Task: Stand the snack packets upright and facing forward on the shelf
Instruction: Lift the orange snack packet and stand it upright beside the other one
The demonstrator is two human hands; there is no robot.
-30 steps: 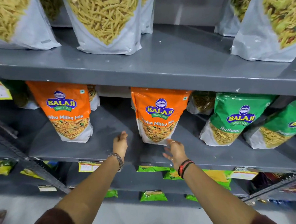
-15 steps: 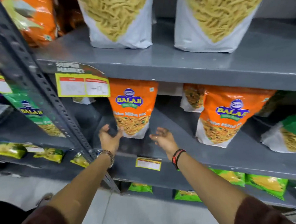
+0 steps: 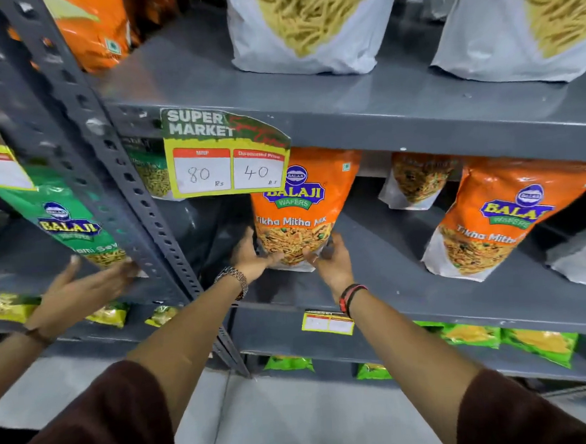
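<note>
An orange Balaji Tikha Mitha Mix packet (image 3: 297, 204) stands upright on the grey middle shelf (image 3: 384, 278), its front facing me. My left hand (image 3: 249, 255) grips its lower left corner and my right hand (image 3: 328, 264) grips its lower right corner. A second orange packet (image 3: 490, 223) of the same kind leans on the shelf to the right. Behind these two, smaller packets (image 3: 416, 183) stand at the back, partly hidden.
A perforated grey post (image 3: 110, 171) rises left of my hands. Beyond it another person's hand (image 3: 79, 286) reaches toward a green Balaji packet (image 3: 69, 225). A price tag (image 3: 226, 157) hangs from the upper shelf edge. White packets (image 3: 303, 25) stand above; green ones (image 3: 470, 334) lie below.
The view has shifted left and closer. Both my hands moved from open in front of the orange packet to gripping its bottom corners. Another person's hand has come in at the left.
</note>
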